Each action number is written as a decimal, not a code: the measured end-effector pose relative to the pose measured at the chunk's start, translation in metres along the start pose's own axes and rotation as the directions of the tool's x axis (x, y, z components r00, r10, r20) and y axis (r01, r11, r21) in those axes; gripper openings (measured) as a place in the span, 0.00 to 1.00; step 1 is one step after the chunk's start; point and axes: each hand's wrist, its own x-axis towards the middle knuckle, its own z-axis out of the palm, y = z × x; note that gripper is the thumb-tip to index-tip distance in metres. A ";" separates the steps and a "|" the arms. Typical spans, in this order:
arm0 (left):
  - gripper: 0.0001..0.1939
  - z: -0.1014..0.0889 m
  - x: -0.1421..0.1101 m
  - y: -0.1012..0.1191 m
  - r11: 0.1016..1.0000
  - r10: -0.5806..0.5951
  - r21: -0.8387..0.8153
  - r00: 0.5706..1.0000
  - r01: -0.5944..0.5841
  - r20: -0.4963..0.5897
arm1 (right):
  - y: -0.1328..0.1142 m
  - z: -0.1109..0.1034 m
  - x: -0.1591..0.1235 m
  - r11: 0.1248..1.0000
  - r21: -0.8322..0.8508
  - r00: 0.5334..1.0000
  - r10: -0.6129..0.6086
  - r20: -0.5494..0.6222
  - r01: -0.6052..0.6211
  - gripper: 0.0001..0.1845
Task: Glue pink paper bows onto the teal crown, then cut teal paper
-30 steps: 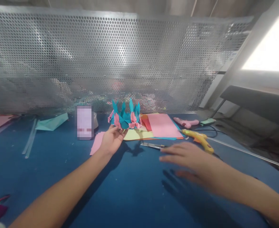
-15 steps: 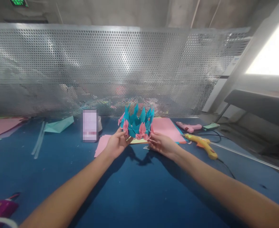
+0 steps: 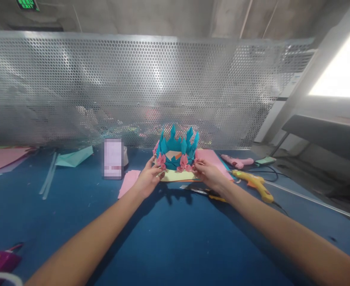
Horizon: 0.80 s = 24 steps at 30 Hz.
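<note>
Between my hands a teal paper crown (image 3: 175,143) with tall folded points is held up above the table. Pink folded paper flowers (image 3: 184,162) sit around its lower edge. The fingers of my left hand (image 3: 147,178) are closed on the crown's left lower side. On the opposite side my right hand (image 3: 209,173) pinches the lower rim beside a pink flower. Below my right hand lies a craft knife (image 3: 199,191) with a yellow part, partly covered by the wrist. The crown's shadow falls on the blue table (image 3: 175,238) beneath it.
A yellow glue gun (image 3: 254,183) and a pink glue gun (image 3: 237,161) lie at right with cords. Behind the crown are pink paper sheets (image 3: 212,161). A phone (image 3: 113,159) stands at left, near folded mint paper (image 3: 75,157) and clear sticks (image 3: 48,178). A perforated metal panel (image 3: 133,79) bounds the back.
My hands have tilted the crown so its open middle shows, and it has shifted slightly right. More of the craft knife shows under my right hand.
</note>
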 end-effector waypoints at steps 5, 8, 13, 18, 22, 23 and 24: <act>0.06 0.002 -0.004 0.009 0.996 -0.037 -0.085 0.999 0.039 0.027 | -0.008 -0.002 0.000 0.998 -0.010 0.997 0.056 0.053 -0.055 0.17; 0.09 0.004 -0.005 0.011 0.992 -0.083 -0.093 0.996 0.085 0.024 | -0.011 -0.002 0.001 0.994 -0.013 0.992 0.112 0.053 -0.111 0.17; 0.11 0.005 -0.004 0.003 0.983 -0.182 -0.045 0.979 0.179 -0.087 | -0.013 0.001 0.002 0.973 0.021 0.973 0.230 0.016 -0.231 0.17; 0.13 0.003 -0.002 0.000 0.973 -0.226 -0.084 0.962 0.215 -0.155 | -0.018 0.006 -0.002 0.957 0.092 0.960 0.278 -0.025 -0.275 0.16; 0.08 0.001 -0.004 0.000 0.977 -0.176 -0.152 0.970 0.150 -0.169 | -0.023 0.012 -0.004 0.954 0.128 0.959 0.278 -0.047 -0.271 0.15; 0.07 0.002 -0.005 -0.001 0.977 -0.159 -0.166 0.972 0.130 -0.175 | -0.024 0.015 -0.005 0.949 0.128 0.955 0.294 -0.036 -0.287 0.16; 0.07 0.002 -0.006 -0.002 0.978 -0.143 -0.178 0.973 0.110 -0.183 | -0.024 0.018 -0.006 0.943 0.123 0.949 0.314 -0.019 -0.309 0.16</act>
